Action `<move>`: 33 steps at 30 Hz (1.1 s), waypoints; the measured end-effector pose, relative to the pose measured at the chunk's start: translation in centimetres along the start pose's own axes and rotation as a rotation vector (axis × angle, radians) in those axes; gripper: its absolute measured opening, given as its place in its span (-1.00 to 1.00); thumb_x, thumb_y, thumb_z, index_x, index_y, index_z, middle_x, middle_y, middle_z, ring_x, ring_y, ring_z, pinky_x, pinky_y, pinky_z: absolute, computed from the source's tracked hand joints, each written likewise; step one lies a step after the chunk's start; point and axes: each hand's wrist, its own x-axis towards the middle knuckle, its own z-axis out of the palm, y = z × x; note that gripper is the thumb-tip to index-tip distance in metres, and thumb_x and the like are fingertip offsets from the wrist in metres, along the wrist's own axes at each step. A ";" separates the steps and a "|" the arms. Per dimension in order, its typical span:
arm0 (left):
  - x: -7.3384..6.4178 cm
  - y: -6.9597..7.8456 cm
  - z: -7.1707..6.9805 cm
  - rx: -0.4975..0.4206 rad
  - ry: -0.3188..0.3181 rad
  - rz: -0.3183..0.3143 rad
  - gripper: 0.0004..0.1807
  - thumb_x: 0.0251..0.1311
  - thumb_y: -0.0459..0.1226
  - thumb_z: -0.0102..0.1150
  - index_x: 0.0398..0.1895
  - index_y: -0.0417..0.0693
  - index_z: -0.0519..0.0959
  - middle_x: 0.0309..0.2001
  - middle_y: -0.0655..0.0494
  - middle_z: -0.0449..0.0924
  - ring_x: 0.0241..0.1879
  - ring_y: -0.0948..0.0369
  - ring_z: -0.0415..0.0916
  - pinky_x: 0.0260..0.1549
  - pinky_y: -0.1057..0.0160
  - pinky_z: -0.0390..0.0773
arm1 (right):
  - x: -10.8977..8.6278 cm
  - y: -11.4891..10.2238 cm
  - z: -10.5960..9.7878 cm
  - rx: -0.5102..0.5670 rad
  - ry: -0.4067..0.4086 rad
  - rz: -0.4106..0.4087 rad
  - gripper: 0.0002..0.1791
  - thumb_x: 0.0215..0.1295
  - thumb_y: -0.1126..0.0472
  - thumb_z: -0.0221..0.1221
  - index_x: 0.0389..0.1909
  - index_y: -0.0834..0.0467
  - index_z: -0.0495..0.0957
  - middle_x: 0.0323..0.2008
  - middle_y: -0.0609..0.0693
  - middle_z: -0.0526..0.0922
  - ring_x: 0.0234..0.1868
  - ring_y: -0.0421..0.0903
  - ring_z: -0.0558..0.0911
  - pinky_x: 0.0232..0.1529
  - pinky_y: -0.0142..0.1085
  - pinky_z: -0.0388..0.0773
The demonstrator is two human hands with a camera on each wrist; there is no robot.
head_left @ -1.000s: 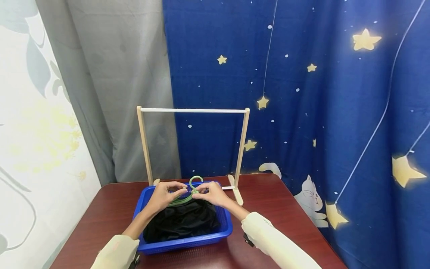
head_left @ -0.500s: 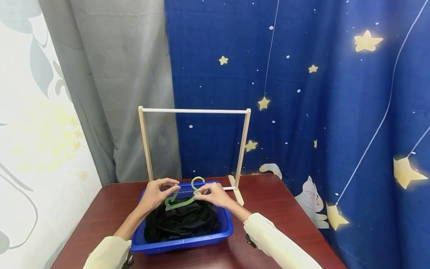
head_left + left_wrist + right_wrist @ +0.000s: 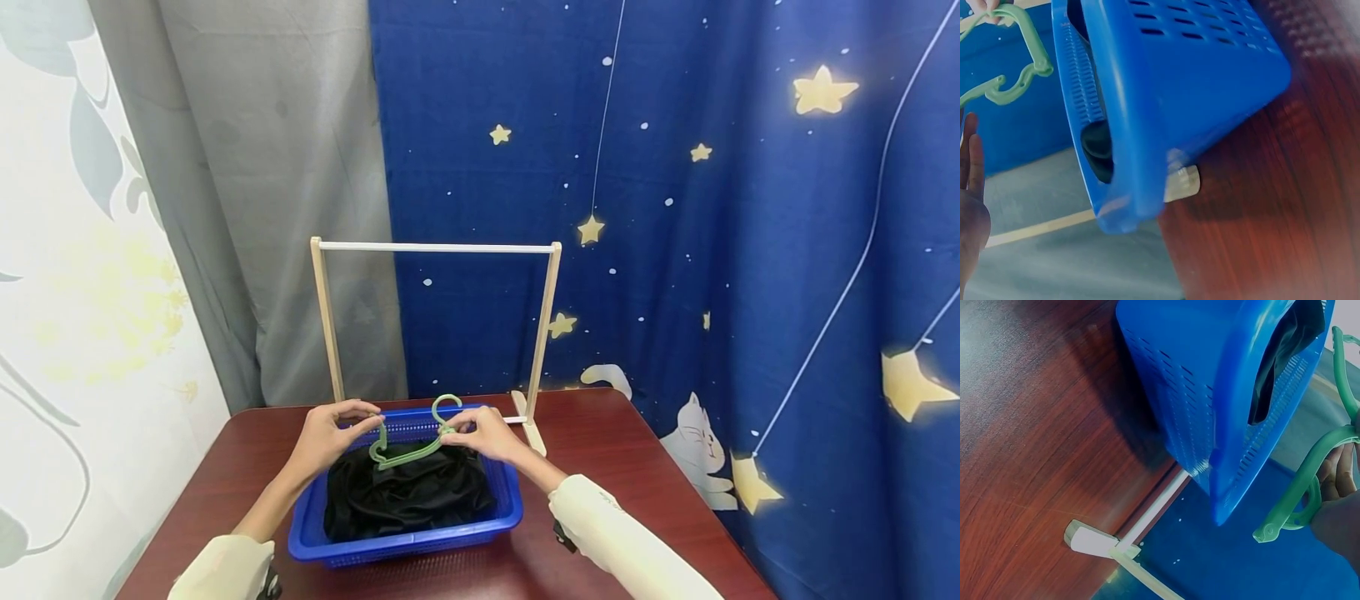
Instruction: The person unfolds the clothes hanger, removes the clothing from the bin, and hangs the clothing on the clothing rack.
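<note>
A green folding clothes hanger (image 3: 408, 456) is held up over the black cloth (image 3: 405, 496) in the blue basket (image 3: 412, 542). My right hand (image 3: 483, 433) pinches it at the middle, just below the hook, which points up. With thumb and fingertips, my left hand (image 3: 330, 433) pinches the tip of the hanger's left arm, which bends upward. The left wrist view shows the jointed arm of the hanger (image 3: 1038, 56) and part of my left hand (image 3: 972, 200). In the right wrist view, my right hand (image 3: 1341, 481) is behind the hanger (image 3: 1300, 478), partly cut off by the frame edge.
Behind the basket stands a wooden rack (image 3: 543, 333) with a white top rail (image 3: 435, 247). Its right foot (image 3: 532, 433) rests on the dark red table (image 3: 600, 500). Grey and blue curtains (image 3: 480, 183) hang behind the table.
My left hand has moved left and slightly down, and the hanger's left arm now shows more clearly, opened out. My right hand has kept its grip below the hook, shifting slightly right.
</note>
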 end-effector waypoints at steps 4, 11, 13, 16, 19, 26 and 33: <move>-0.3 -0.8 -0.6 -0.003 0.013 -0.009 -0.91 0.24 -0.15 0.48 -0.21 0.22 0.79 -0.13 0.22 0.80 -0.08 0.31 0.73 -0.19 0.43 0.64 | -0.1 0.3 -0.2 -0.011 0.012 0.015 -0.83 0.23 0.09 0.49 -0.21 0.05 0.84 -0.39 -0.17 0.79 -0.38 -0.41 0.57 -0.35 -0.49 0.46; -0.8 -1.6 -1.5 0.029 0.027 -0.013 -0.91 0.24 -0.16 0.49 -0.21 0.18 0.79 -0.20 0.20 0.81 -0.18 0.33 0.75 -0.22 0.40 0.64 | -0.1 0.6 -0.6 -0.007 0.017 0.056 -0.82 0.21 0.06 0.50 -0.20 0.02 0.84 -0.38 -0.19 0.79 -0.38 -0.40 0.60 -0.36 -0.47 0.49; -1.0 -1.7 -1.7 0.039 0.031 -0.002 -0.91 0.24 -0.17 0.49 -0.21 0.17 0.79 -0.25 0.21 0.81 -0.23 0.31 0.75 -0.23 0.39 0.65 | -0.1 0.7 -0.7 -0.008 0.011 0.067 -0.82 0.21 0.05 0.50 -0.20 0.00 0.84 -0.38 -0.20 0.79 -0.38 -0.41 0.60 -0.35 -0.48 0.49; -1.3 -2.0 -1.9 0.049 0.035 0.005 -0.91 0.24 -0.19 0.49 -0.22 0.15 0.79 -0.27 0.22 0.81 -0.23 0.31 0.76 -0.24 0.43 0.64 | -0.2 0.7 -0.7 -0.001 0.010 0.071 -0.82 0.22 0.06 0.50 -0.20 0.01 0.84 -0.37 -0.20 0.79 -0.38 -0.41 0.59 -0.35 -0.48 0.50; -1.5 -2.2 -2.3 0.052 0.039 -0.005 -0.91 0.23 -0.19 0.50 -0.23 0.15 0.78 -0.28 0.22 0.81 -0.25 0.33 0.75 -0.27 0.45 0.63 | -0.2 0.7 -0.9 0.005 0.018 0.065 -0.82 0.22 0.07 0.49 -0.20 0.03 0.84 -0.37 -0.18 0.80 -0.38 -0.40 0.60 -0.34 -0.47 0.51; -2.2 -2.7 -3.0 0.034 0.031 -0.081 -0.88 0.22 -0.17 0.51 -0.20 0.14 0.79 -0.25 0.22 0.81 -0.27 0.37 0.75 -0.30 0.45 0.64 | -0.1 0.7 -1.2 0.020 0.036 0.064 -0.82 0.23 0.06 0.49 -0.20 0.03 0.84 -0.38 -0.17 0.79 -0.37 -0.36 0.62 -0.33 -0.46 0.53; -3.1 -3.5 -3.6 0.043 0.024 -0.087 -0.87 0.24 -0.18 0.50 -0.17 0.09 0.80 -0.22 0.18 0.81 -0.27 0.37 0.75 -0.33 0.44 0.64 | 0.1 1.0 -1.4 0.025 0.026 0.095 -0.84 0.24 0.05 0.49 -0.19 -0.02 0.84 -0.33 -0.21 0.80 -0.36 -0.37 0.62 -0.31 -0.46 0.53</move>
